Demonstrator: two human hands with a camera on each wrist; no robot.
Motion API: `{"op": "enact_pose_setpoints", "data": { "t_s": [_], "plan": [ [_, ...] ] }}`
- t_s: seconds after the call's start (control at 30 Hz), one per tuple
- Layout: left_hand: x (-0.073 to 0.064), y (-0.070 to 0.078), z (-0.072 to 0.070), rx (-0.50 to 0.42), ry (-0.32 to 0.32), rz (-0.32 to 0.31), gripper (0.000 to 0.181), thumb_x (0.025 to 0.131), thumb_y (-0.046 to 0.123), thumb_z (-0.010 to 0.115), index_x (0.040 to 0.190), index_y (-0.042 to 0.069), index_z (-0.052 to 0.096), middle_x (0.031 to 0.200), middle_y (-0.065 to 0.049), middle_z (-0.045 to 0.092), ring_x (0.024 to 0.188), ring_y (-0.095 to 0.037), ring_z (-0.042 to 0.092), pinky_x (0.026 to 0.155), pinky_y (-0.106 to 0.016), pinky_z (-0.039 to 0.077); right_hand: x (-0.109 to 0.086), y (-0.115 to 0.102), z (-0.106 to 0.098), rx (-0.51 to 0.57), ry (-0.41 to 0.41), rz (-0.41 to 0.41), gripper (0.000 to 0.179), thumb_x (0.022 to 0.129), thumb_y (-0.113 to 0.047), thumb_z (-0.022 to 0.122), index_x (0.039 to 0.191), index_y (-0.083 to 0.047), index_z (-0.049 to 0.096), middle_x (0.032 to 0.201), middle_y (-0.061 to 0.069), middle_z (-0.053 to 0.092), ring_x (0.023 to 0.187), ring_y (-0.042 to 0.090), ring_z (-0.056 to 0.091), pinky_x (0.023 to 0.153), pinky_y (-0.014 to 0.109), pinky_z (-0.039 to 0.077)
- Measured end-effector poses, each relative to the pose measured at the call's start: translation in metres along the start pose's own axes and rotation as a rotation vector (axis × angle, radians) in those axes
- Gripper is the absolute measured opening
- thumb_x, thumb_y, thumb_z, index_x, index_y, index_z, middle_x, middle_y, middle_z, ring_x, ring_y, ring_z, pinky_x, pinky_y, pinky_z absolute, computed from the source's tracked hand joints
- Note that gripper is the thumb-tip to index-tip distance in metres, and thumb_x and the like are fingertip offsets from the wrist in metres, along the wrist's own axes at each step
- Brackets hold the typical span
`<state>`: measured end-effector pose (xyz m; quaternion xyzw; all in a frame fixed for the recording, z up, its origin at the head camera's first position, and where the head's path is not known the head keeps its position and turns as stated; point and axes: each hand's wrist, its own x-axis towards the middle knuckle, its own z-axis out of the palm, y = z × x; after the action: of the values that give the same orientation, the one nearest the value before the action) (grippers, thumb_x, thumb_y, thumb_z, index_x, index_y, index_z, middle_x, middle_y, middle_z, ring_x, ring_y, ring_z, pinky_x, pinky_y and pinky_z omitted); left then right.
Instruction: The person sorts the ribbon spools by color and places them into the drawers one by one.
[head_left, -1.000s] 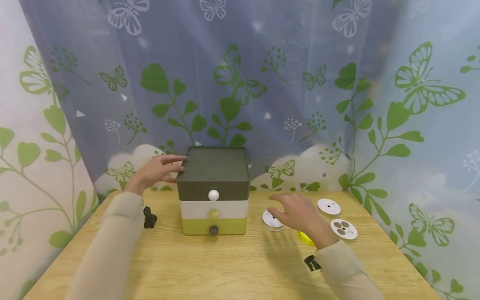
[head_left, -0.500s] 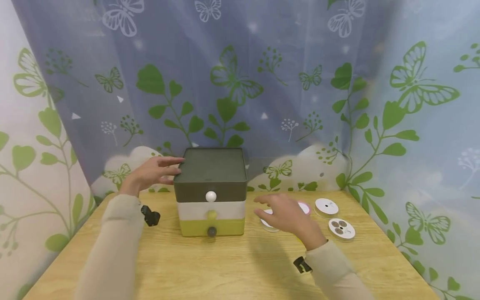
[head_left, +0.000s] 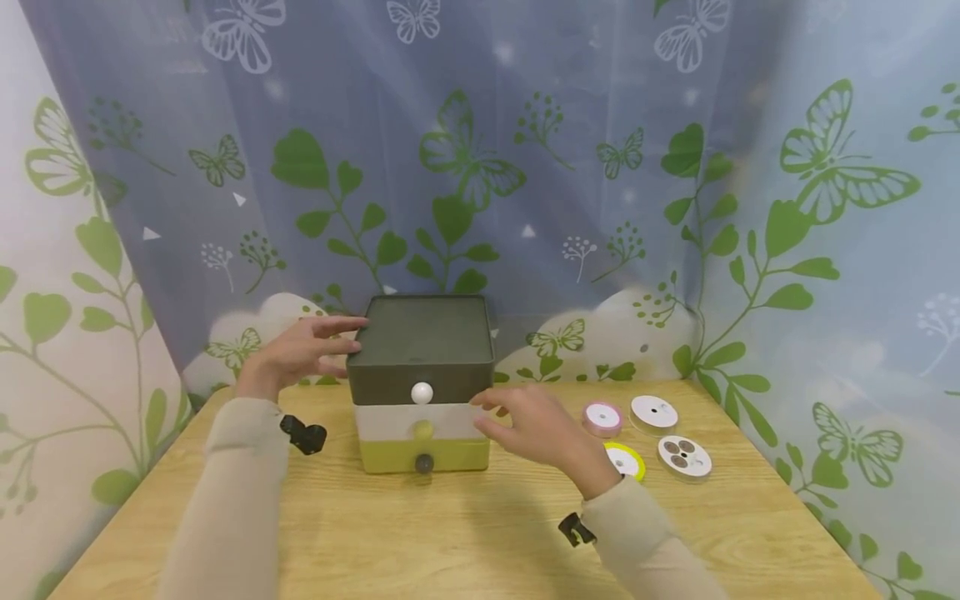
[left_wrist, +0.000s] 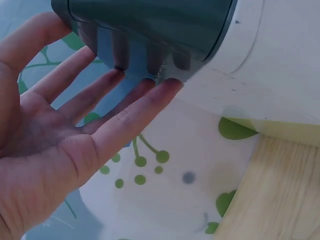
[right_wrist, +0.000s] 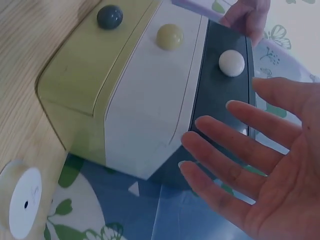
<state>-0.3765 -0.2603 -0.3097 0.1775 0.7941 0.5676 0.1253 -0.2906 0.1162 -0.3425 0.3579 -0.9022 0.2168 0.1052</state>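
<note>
A three-tier drawer box [head_left: 423, 333] stands on the table, dark green on top, white in the middle, yellow-green below. Its front carries a white knob [head_left: 422, 393], a yellow knob [right_wrist: 170, 37] and a dark grey knob [right_wrist: 110, 17]. My left hand [head_left: 296, 350] is at the upper left side, its spread fingertips right at the dark tier, as the left wrist view shows. On the other side, my right hand [head_left: 532, 425] is held out with fingers spread. In the right wrist view its fingertips [right_wrist: 190, 140] overlap the white and dark tiers near the box's edge.
Right of the box lie several flat spools: a pink-rimmed spool [head_left: 603, 419], a yellow-rimmed spool [head_left: 625, 460], a white spool [head_left: 654, 413] and one with round holes [head_left: 685, 457]. Another white spool [right_wrist: 25, 202] shows in the right wrist view. A butterfly-patterned curtain [head_left: 555, 150] hangs behind.
My right hand has moved left, from over the spools to the box's right side, uncovering the pink and yellow spools. My left hand stays at the box's left side.
</note>
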Motion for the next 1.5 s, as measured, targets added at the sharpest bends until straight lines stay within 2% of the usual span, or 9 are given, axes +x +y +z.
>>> {"op": "enact_pose_setpoints", "data": {
  "t_s": [0.1, 0.23, 0.4, 0.57, 0.77, 1.03, 1.27, 1.5],
  "plan": [
    [0.0, -0.003, 0.002, -0.019, 0.007, 0.005, 0.068, 0.103, 0.017, 0.064, 0.162, 0.007, 0.031, 0.173, -0.018, 0.012, 0.155, -0.046, 0.025, 0.1, -0.05, 0.057, 0.005, -0.005, 0.004, 0.041, 0.001, -0.013, 0.032, 0.103, -0.026, 0.063, 0.128, -0.01, 0.071, 0.123, 0.009, 0.076, 0.101, 0.023, 0.075, 0.086, 0.041, 0.061],
    [0.001, -0.006, 0.003, -0.015, 0.025, 0.011, 0.067, 0.104, 0.02, 0.063, 0.162, 0.008, 0.032, 0.173, -0.018, 0.016, 0.155, -0.044, 0.025, 0.099, -0.052, 0.057, 0.012, -0.013, 0.009, 0.132, 0.011, -0.012, 0.034, 0.102, -0.024, 0.064, 0.131, -0.008, 0.069, 0.125, 0.012, 0.075, 0.104, 0.026, 0.075, 0.089, 0.041, 0.061],
    [0.002, -0.01, 0.002, -0.025, 0.028, 0.024, 0.066, 0.105, 0.022, 0.062, 0.162, 0.009, 0.033, 0.172, -0.019, 0.016, 0.154, -0.046, 0.024, 0.1, -0.053, 0.056, 0.022, -0.02, 0.016, 0.224, 0.079, -0.001, 0.033, 0.099, -0.017, 0.07, 0.129, -0.003, 0.069, 0.118, 0.018, 0.076, 0.1, 0.028, 0.076, 0.088, 0.041, 0.062],
    [0.002, -0.011, 0.003, -0.038, 0.028, 0.022, 0.067, 0.105, 0.021, 0.061, 0.163, 0.009, 0.031, 0.173, -0.018, 0.014, 0.154, -0.045, 0.023, 0.099, -0.05, 0.057, 0.032, -0.023, 0.025, 0.301, 0.14, 0.067, 0.032, 0.096, -0.017, 0.074, 0.127, -0.007, 0.071, 0.111, 0.015, 0.078, 0.096, 0.025, 0.077, 0.085, 0.036, 0.063],
    [0.0, -0.009, 0.004, -0.053, 0.025, 0.008, 0.069, 0.104, 0.019, 0.061, 0.164, 0.009, 0.028, 0.174, -0.016, 0.013, 0.155, -0.044, 0.022, 0.103, -0.052, 0.055, 0.041, -0.025, 0.032, 0.4, 0.117, 0.131, 0.037, 0.096, -0.019, 0.075, 0.131, -0.012, 0.071, 0.109, 0.012, 0.078, 0.094, 0.023, 0.077, 0.081, 0.029, 0.062],
    [0.002, -0.012, 0.003, -0.058, 0.021, 0.001, 0.067, 0.106, 0.018, 0.058, 0.164, 0.01, 0.027, 0.174, -0.015, 0.012, 0.156, -0.042, 0.022, 0.102, -0.05, 0.056, 0.051, -0.024, 0.039, 0.412, 0.117, 0.118, 0.036, 0.095, -0.017, 0.075, 0.13, -0.013, 0.072, 0.102, 0.009, 0.08, 0.089, 0.02, 0.078, 0.077, 0.023, 0.06],
    [0.003, -0.014, 0.004, -0.046, 0.029, -0.011, 0.066, 0.106, 0.018, 0.057, 0.165, 0.011, 0.027, 0.174, -0.016, 0.011, 0.156, -0.044, 0.021, 0.103, -0.052, 0.055, 0.058, -0.023, 0.043, 0.391, 0.155, 0.099, 0.03, 0.091, -0.016, 0.08, 0.121, -0.012, 0.077, 0.097, 0.009, 0.081, 0.083, 0.019, 0.078, 0.073, 0.02, 0.059],
    [0.004, -0.013, 0.003, -0.046, 0.028, -0.017, 0.067, 0.106, 0.019, 0.059, 0.164, 0.011, 0.028, 0.174, -0.016, 0.01, 0.157, -0.046, 0.019, 0.105, -0.055, 0.053, 0.06, -0.024, 0.046, 0.393, 0.186, 0.141, 0.028, 0.088, -0.019, 0.083, 0.116, -0.015, 0.08, 0.09, 0.006, 0.081, 0.079, 0.014, 0.076, 0.069, 0.02, 0.058]
  ]
}}
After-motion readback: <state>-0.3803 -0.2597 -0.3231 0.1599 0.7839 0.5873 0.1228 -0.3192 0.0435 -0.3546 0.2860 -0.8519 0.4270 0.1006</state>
